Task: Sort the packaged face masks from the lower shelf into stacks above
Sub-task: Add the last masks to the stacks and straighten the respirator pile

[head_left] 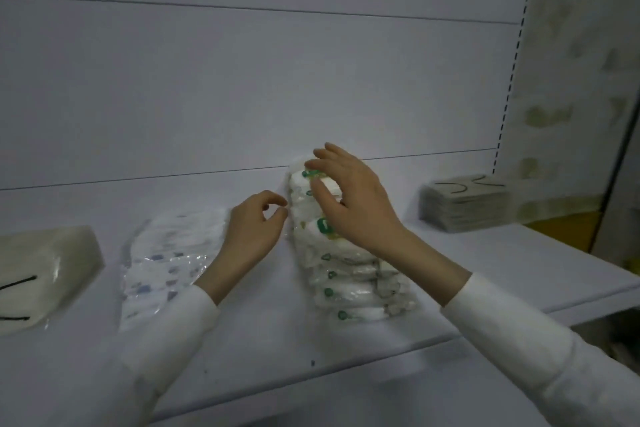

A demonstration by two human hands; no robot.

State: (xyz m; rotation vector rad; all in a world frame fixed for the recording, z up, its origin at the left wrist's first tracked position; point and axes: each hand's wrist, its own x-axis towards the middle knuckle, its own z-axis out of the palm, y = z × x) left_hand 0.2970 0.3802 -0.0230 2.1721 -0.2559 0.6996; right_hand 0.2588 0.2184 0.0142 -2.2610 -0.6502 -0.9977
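Observation:
On the white shelf (277, 333) stands a leaning stack of green-print mask packs (349, 274) in clear wrappers. My right hand (356, 198) reaches over its top, and thumb and fingers grip the top green-print pack (298, 180). My left hand (252, 229) is beside the stack's left edge, its thumb and forefinger loosely curled with a gap between them and their tips at the wrapper. To the left lies a flatter pile of blue-print mask packs (166, 253), partly hidden by my left wrist.
A wrapped white block of masks with black ear loops (45, 260) sits at the far left. A grey stack with black loops (464, 204) stands at the right end. The shelf's back panel rises behind, and a perforated upright (509, 87) stands on the right.

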